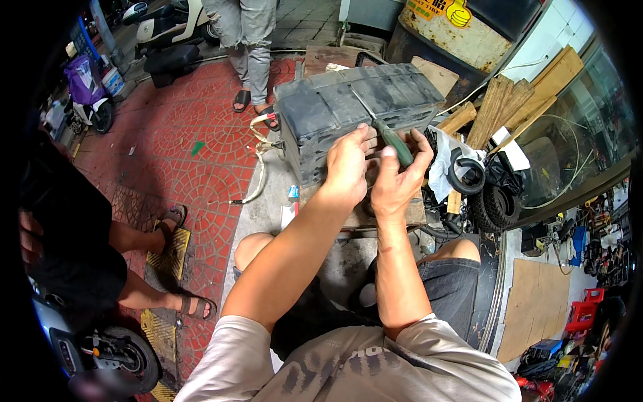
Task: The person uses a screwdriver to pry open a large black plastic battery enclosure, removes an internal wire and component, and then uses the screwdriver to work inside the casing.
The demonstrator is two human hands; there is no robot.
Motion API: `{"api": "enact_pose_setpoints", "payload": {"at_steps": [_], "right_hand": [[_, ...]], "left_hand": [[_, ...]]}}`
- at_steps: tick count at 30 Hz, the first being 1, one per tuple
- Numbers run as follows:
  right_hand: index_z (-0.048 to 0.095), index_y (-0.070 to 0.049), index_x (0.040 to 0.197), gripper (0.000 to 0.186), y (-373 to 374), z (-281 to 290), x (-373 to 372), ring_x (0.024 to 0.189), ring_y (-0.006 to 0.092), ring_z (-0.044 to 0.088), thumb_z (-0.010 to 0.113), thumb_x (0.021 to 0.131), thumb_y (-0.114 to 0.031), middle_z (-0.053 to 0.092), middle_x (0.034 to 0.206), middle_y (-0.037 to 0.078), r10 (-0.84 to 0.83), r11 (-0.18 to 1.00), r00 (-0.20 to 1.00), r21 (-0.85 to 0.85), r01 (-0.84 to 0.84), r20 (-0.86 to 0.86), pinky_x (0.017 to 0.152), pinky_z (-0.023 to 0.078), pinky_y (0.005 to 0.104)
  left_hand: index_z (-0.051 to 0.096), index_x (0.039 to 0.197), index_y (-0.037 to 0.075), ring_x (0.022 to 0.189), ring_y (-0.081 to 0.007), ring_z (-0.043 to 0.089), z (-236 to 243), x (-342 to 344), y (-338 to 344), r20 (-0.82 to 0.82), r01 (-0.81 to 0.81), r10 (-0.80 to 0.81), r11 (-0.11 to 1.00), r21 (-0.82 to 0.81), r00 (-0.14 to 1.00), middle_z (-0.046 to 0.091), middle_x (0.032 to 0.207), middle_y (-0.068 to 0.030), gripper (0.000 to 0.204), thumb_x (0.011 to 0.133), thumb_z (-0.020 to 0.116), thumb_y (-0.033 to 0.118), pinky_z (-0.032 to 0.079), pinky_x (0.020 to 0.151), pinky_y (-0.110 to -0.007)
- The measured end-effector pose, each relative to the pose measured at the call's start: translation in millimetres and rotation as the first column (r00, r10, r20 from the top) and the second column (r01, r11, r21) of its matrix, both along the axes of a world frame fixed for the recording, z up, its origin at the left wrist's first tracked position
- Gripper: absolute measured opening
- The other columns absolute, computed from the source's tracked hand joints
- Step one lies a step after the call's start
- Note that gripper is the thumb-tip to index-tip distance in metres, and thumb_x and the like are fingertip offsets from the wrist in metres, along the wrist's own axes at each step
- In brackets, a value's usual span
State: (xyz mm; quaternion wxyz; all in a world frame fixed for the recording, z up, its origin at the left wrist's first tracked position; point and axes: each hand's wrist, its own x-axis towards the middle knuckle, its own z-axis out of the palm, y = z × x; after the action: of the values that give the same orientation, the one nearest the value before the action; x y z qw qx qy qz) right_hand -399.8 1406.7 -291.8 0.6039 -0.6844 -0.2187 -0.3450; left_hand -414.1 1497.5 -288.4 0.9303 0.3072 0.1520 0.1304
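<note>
A long dark-grey battery case with a ribbed, dusty top lies across a low wooden support in front of me. My right hand holds a screwdriver by its green handle, the metal shaft slanting up and left over the case. Close beside the handle, my left hand has its fingers curled in at the near edge of the case. Whatever those fingers pinch is hidden. From the left end of the case come pale sleeved cables, one with a red connector.
Wood offcuts, a white plastic bag and small black tyres sit to the right. One person in grey jeans stands beyond the case, another in black at left. Scooters are parked behind. Red stools stand lower right.
</note>
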Motion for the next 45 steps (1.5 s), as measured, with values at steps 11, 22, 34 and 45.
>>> {"api": "enact_pose_setpoints", "payload": {"at_steps": [11, 22, 34, 45], "right_hand": [[0.061, 0.005, 0.132, 0.046, -3, 5, -8, 0.106, 0.0350, 0.066, 0.071, 0.096, -0.022, 0.068, 0.115, 0.021, 0.125, 0.992, 0.976, 0.047, -0.118, -0.179, 0.099, 0.052, 0.0451], [0.067, 0.005, 0.125, 0.036, -10, 13, -8, 0.105, 0.0339, 0.069, 0.062, 0.105, -0.025, 0.072, 0.112, 0.021, 0.220, 0.976, 0.881, 0.098, -0.197, -0.419, 0.095, 0.053, 0.0457], [0.060, 0.005, 0.134, 0.043, -7, 0, -7, 0.108, 0.0290, 0.066, 0.067, 0.101, -0.022, 0.068, 0.120, 0.020, -0.014, 0.993, 0.999, -0.117, 0.020, 0.052, 0.097, 0.052, 0.0428], [0.070, 0.004, 0.120, 0.034, -3, 0, -9, 0.094, 0.0247, 0.071, 0.067, 0.107, -0.027, 0.074, 0.104, 0.014, 0.089, 0.996, 0.992, 0.027, -0.087, -0.088, 0.086, 0.056, 0.0382]], "left_hand": [[0.063, 0.129, -0.002, 0.109, -0.0266, 0.067, 4, -7, 0, -0.054, 0.001, 0.001, 0.999, 0.043, 0.999, 0.072, 0.124, -0.0157, 0.040, 0.112, 0.055, 0.033, 0.052, 0.093, -0.042], [0.066, 0.122, 0.000, 0.096, -0.0220, 0.065, 8, -7, -2, -0.075, 0.021, -0.014, 0.996, 0.092, 0.997, 0.072, 0.110, -0.0095, 0.039, 0.112, 0.055, 0.036, 0.053, 0.087, -0.039], [0.068, 0.118, 0.002, 0.098, -0.0207, 0.066, 14, -12, -7, -0.063, -0.013, 0.018, 0.997, 0.082, 0.998, 0.071, 0.103, -0.0058, 0.035, 0.112, 0.056, 0.034, 0.055, 0.092, -0.041], [0.070, 0.118, 0.003, 0.097, -0.0204, 0.069, 17, -15, -7, 0.026, 0.022, -0.025, 0.996, 0.089, 0.999, 0.075, 0.109, -0.0083, 0.035, 0.114, 0.051, 0.032, 0.055, 0.090, -0.038]]}}
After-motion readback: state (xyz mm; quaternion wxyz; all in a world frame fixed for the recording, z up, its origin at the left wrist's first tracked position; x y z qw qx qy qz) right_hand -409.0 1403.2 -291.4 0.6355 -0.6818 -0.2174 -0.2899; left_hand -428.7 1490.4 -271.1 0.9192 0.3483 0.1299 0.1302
